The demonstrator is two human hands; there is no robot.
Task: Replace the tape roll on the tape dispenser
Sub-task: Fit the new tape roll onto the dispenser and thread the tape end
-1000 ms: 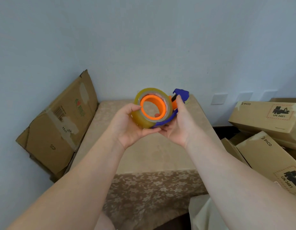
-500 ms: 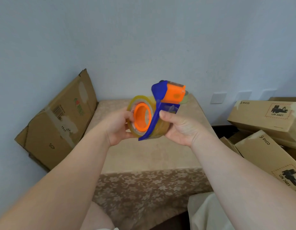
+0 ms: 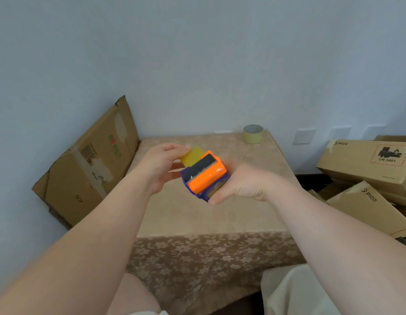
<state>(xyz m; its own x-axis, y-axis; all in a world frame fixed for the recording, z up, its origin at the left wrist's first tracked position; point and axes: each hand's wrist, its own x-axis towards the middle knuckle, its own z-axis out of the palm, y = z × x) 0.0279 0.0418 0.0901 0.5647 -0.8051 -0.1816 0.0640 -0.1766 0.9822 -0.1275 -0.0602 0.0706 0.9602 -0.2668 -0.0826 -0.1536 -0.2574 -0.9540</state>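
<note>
I hold a blue and orange tape dispenser point(image 3: 204, 176) above the table point(image 3: 197, 214), turned so its orange top faces me. A yellowish tape roll point(image 3: 193, 155) sits in it, mostly hidden behind the frame. My left hand point(image 3: 161, 167) grips the roll's far left side with fingers curled over it. My right hand point(image 3: 243, 185) clasps the dispenser from the right and underneath. A second, thinner tape roll point(image 3: 253, 134) stands at the table's far right corner, apart from both hands.
A flattened cardboard box point(image 3: 88, 164) leans against the wall left of the table. Stacked brown cartons point(image 3: 365, 164) lie on the right. A patterned cloth hangs over the table's near edge. Wall sockets point(image 3: 304, 135) sit behind the cartons.
Both hands have tipped the dispenser over, so its orange top now faces me instead of the roll's open core. The far tape roll has come into sight.
</note>
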